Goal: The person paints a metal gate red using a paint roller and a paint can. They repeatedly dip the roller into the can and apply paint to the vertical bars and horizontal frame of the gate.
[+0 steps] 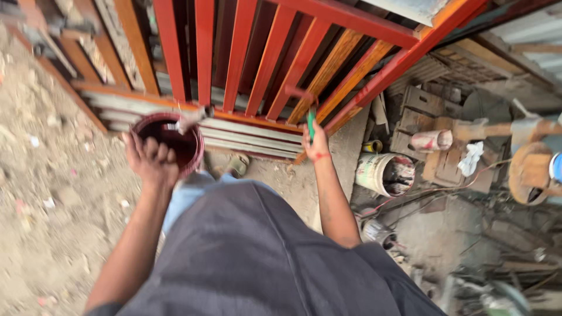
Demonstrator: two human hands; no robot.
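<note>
My left hand point(150, 159) grips the rim of a round paint pot point(188, 149) stained dark red, held in front of me at waist height. A brush or stick point(193, 117) rests across the pot's top. My right hand point(315, 143), smeared with red paint, is closed on a green-handled paint roller point(311, 123); its red frame reaches up to the bars. Straight ahead stands a metal gate point(257, 64) with red bars and several wood-grain orange bars.
A white bucket point(383, 174) lies on its side at the right, with a small tin point(377, 232) below it. Wooden crates point(424, 117), a stool point(530, 169), rags and cables clutter the right side. Bare dirt ground point(47, 193) spreads to the left.
</note>
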